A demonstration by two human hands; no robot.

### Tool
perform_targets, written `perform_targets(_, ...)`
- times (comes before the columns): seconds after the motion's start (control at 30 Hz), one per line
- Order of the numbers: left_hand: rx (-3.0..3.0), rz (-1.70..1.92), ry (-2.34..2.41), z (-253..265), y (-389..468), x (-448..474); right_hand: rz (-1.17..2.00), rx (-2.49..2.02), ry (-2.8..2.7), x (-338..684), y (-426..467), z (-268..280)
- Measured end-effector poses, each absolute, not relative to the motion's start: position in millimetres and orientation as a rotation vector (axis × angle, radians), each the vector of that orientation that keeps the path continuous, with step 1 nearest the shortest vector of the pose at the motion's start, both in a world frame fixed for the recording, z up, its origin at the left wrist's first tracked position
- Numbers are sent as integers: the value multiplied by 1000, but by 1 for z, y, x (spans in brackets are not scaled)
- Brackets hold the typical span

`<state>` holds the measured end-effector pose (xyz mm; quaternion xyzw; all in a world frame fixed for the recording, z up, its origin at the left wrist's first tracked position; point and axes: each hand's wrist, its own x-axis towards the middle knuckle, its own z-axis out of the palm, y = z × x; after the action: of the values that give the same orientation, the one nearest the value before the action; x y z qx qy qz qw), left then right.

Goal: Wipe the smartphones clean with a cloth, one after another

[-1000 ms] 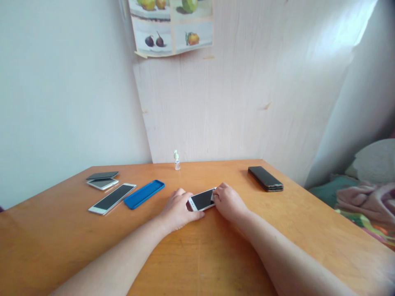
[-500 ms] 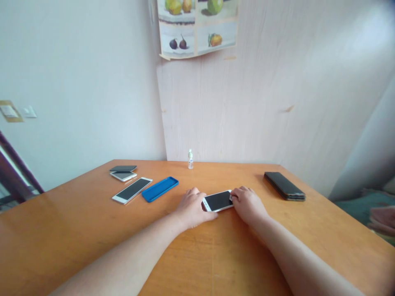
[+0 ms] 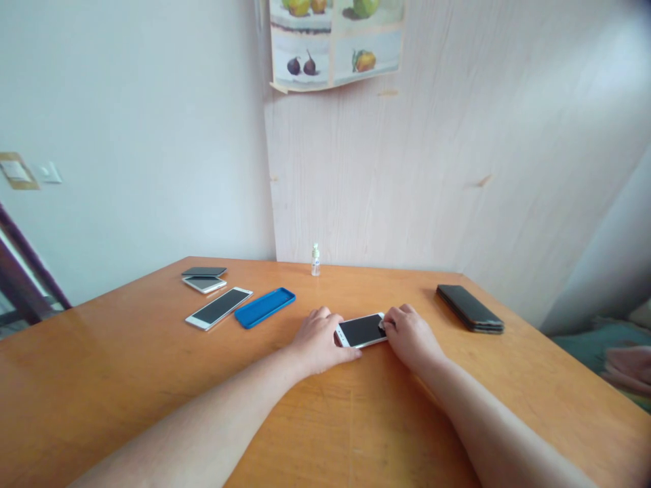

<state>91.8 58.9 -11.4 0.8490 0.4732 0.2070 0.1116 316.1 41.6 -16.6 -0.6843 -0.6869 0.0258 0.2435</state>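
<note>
A white-framed smartphone (image 3: 361, 331) lies screen up on the wooden table between my hands. Its near left end is in the grip of my left hand (image 3: 320, 340), with the thumb along the near edge and the fingers at the far side. At the other end, my right hand (image 3: 411, 340) has its fingers pinched around a small white wad, perhaps a wipe or cloth (image 3: 381, 325), against the dark screen. The fingers hide most of the wad and the phone's right end. Left of my left hand lies an empty blue phone case (image 3: 264, 308).
A white phone (image 3: 218, 308) lies beside the case. Farther back, a dark phone (image 3: 203, 272) overlaps another white phone (image 3: 205, 284). A small clear spray bottle (image 3: 315, 261) stands near the wall. At right sits a stack of dark phones (image 3: 468, 309). Another person's hand (image 3: 629, 366) shows beyond the table's right edge.
My right fingers, with the white wad, have shifted slightly at the phone's right end. My left hand keeps its hold. The camera view has moved a little.
</note>
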Motion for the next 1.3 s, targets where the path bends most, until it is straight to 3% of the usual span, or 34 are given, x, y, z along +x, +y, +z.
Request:
perform_targets(0.2,2511,624,1372,-12,60,92,59,-1477,-2335,269,15,-3)
perform_targets(0.47,2488,631,1388,-11,58,93,18,-1911,-2236,303,26,-6)
perform_targets(0.7,2579,622,1403,-15,58,94,303,-1568,-2434,275,11,-8)
perform_targets(0.93,2541,720,1381,-19,60,97,130,-1980,-2210,303,26,-15)
perform_targets(1.17,2477,773,1313,-22,61,94,367,-1602,-2427,262,6,-6)
perform_targets(1.3,2467,763,1352,-21,60,95,331,-1754,-2354,274,19,-8)
